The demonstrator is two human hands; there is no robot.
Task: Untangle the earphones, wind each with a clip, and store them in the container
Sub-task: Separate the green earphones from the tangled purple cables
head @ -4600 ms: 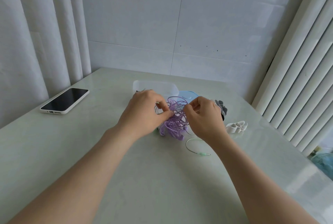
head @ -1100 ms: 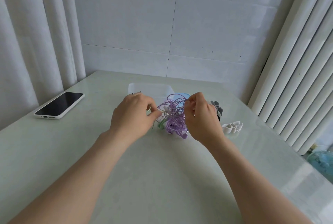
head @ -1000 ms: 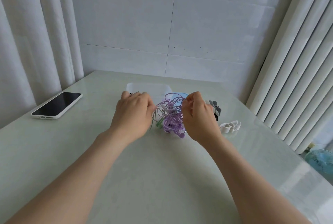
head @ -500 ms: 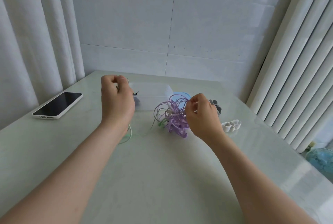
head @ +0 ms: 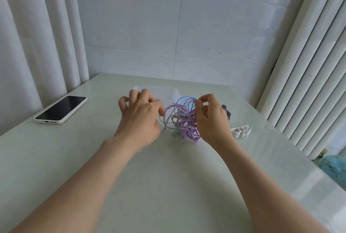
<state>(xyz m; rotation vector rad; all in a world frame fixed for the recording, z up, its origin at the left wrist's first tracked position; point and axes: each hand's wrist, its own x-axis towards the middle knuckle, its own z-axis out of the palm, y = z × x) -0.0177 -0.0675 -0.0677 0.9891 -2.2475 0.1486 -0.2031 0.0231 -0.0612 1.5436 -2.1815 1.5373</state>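
Earphones: loose purple cord tangle with pale green strands, on counter. Right grip pinches upper loops; left grip curled beside it, hold cannot be told.

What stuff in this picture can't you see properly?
All in the head view:
1. Left hand: its knuckles hide the fingertips, so whether it pinches a cable is unclear.
2. Container: the hands and the earphone tangle cover its near side.
3. Dark clip: mostly behind the right hand.
4. Fan: cut off by the right edge.
5. How many earphones: cables too thin and knotted.
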